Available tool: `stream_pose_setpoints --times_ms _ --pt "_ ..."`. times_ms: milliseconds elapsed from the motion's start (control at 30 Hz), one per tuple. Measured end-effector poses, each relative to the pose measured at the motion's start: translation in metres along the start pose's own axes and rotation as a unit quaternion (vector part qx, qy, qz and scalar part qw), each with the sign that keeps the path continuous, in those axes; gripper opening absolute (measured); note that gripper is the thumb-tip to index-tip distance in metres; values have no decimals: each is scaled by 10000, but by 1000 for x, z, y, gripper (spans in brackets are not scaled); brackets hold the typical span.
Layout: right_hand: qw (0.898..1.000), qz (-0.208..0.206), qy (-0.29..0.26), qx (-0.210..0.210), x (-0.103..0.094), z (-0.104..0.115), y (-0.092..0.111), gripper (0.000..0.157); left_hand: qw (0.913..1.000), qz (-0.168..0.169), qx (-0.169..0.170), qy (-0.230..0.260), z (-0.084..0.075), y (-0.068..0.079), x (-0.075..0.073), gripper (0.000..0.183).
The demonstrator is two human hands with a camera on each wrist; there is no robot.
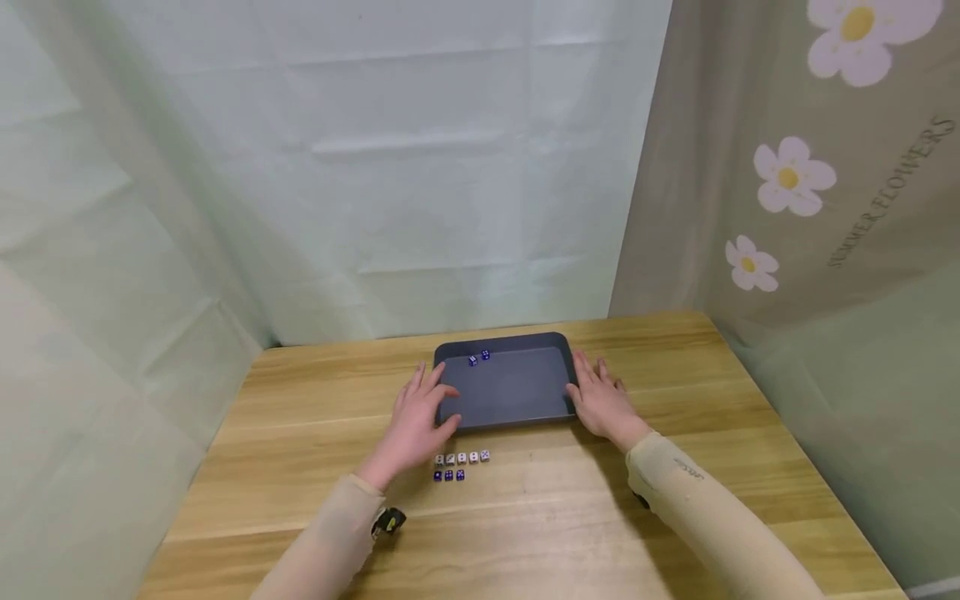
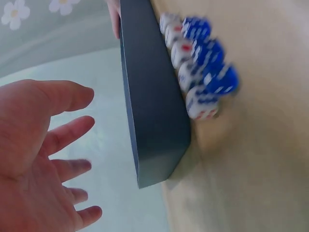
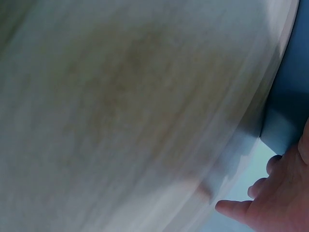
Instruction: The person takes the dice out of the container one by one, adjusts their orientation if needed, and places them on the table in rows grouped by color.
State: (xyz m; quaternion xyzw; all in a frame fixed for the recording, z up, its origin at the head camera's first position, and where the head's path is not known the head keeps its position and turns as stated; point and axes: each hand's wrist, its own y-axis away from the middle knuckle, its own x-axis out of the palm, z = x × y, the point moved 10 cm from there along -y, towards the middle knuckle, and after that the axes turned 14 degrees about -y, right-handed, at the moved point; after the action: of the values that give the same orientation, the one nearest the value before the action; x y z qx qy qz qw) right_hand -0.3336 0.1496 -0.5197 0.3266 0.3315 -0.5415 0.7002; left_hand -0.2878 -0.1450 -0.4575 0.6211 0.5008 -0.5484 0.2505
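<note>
1. Sleeved forearms entered from the near edge of the wooden table (image 1: 300, 467); black-and-yellow wrist device (image 1: 387, 522) noted on the left one.
2. Found the left hand (image 1: 416, 421) at the left edge of the dark tray (image 1: 517, 396), fingers straight and spread, gripping nothing. Seen in the left wrist view as an open palm (image 2: 34, 159) with a gap to the tray wall (image 2: 149, 106); contact could not be confirmed.
3. Counted, just in front of the tray on the table, a row of five white dice (image 1: 461, 458) and, nearer the person, a row of three blue dice (image 1: 448, 475). Both rows lay outside the tray, side by side and touching in the left wrist view.
4. Checked the tray contents: two blue dice (image 1: 478, 357) only, near the far left corner, just beside each other. Judged as two dice in, eight out.
5. Found the right hand (image 1: 600, 404) flat against the tray's right rim, fingers extended, holding nothing. Right wrist view blurred; only fingertips (image 3: 231, 208) beside a tray corner (image 3: 280, 130) made out.
</note>
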Motion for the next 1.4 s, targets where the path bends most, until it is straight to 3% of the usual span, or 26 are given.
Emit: stream_pose_setpoints --times_ms 200,400,700,1100,1400 --pt "9999 -110 -19 -28 -3 -5 -1 69 9981 375 -416 -255 16 -39 15 33" --pt "10000 -90 -19 -15 3 -8 1 69 9922 736 -653 -767 24 -61 32 34" --pt "9998 -138 -54 -108 2 -3 -3 68 9825 638 -908 -1497 34 -91 37 41" --pt "9994 -240 -156 -173 -3 2 -4 67 9739 783 -1364 -1639 39 -117 39 44" --pt "9995 -255 -143 -121 -2 7 -6 67 9707 788 -1456 -1742 36 -122 44 45"
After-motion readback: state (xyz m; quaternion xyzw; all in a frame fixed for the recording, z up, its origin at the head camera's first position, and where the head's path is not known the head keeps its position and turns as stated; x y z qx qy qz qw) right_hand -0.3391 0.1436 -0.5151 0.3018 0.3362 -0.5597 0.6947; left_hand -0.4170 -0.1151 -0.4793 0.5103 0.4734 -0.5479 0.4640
